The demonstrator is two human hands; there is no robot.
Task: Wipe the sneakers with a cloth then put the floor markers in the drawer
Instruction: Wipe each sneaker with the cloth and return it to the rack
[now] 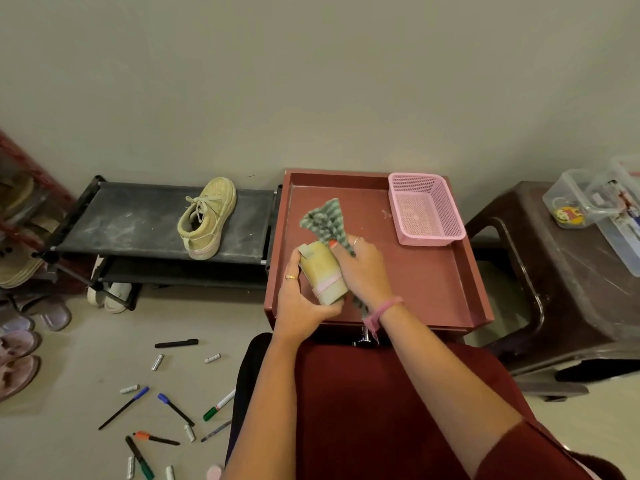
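— Tan sneaker (323, 273) at centre frame, heel toward the camera: who has it?
— The left hand (300, 299) grips it from below and the side, fingers curled round the sole, over the red cabinet top (433, 282).
— And the right hand (363, 271)?
— It clutches a green checked cloth (323, 218) against the sneaker's far side; the cloth fans out toward 12 o'clock, and a tail hangs below the wrist at 5 o'clock of the shoe.
— Where is the other sneaker (207, 218)?
— At 10 o'clock, well apart, lying on the black rack (138, 220), toe toward the wall.
— The markers?
— Scattered on the floor at 7 o'clock: a black marker (176, 343) nearest the rack, a green-capped one (219, 405) just beside the person's knee, two blue-capped ones (175, 408) near it, an orange-capped one (156, 438) lower down. Small white pieces (157, 362) lie among them; what they are cannot be told.
— Anything else on the cabinet?
— A pink basket (424, 209) at 2 o'clock, in the far right corner. A brown stool (554, 271) stands at 3 o'clock, carrying clear boxes (595, 206).
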